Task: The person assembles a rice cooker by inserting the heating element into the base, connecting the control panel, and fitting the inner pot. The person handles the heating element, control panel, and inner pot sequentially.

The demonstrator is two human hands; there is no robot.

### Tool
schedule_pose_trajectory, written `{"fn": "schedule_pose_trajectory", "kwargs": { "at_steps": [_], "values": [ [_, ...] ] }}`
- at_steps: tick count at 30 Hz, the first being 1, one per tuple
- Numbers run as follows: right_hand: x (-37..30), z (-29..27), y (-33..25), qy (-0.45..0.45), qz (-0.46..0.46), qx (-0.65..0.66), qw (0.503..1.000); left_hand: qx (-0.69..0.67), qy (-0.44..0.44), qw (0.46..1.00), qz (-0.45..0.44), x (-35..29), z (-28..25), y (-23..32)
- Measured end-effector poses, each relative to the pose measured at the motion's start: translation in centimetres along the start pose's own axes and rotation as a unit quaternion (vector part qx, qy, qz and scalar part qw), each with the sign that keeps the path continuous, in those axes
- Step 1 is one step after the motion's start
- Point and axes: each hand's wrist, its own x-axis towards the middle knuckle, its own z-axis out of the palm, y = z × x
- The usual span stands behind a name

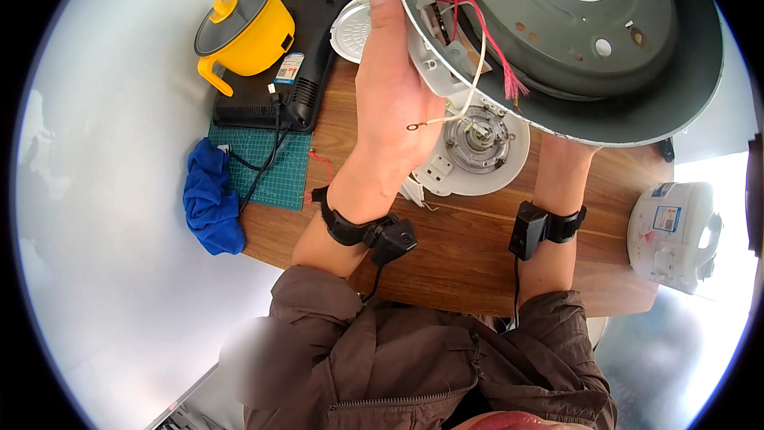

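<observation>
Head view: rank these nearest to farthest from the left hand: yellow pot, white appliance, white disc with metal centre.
From the left hand, in the head view:
1. White disc with metal centre, just lower right
2. Yellow pot, upper left
3. White appliance, far right

One head-worn fisheye view, downward from close above the table [461,251]

Bright light is washing left wall [111,159]; glare is burning out area beside white appliance [667,248] at right; fisheye is bending edges, black is filling corners; soft blur is smudging lower left
</observation>
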Motion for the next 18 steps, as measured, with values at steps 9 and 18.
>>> {"fn": "schedule_pose_trajectory", "kwargs": {
  "at_steps": [9, 18],
  "values": [
    [-1.0, 0.1, 0.7, 0.011, -0.006, -0.006, 1.000, 0.015, 0.032, 0.999, 0.037, 0.3, -0.8, -0.7],
    [-2.1, 0.8, 2.1, 0.051, 0.050, -0.013, 0.997, -0.024, 0.040, 0.993, 0.109, 0.4, -1.2, 0.1]
  ]
}}
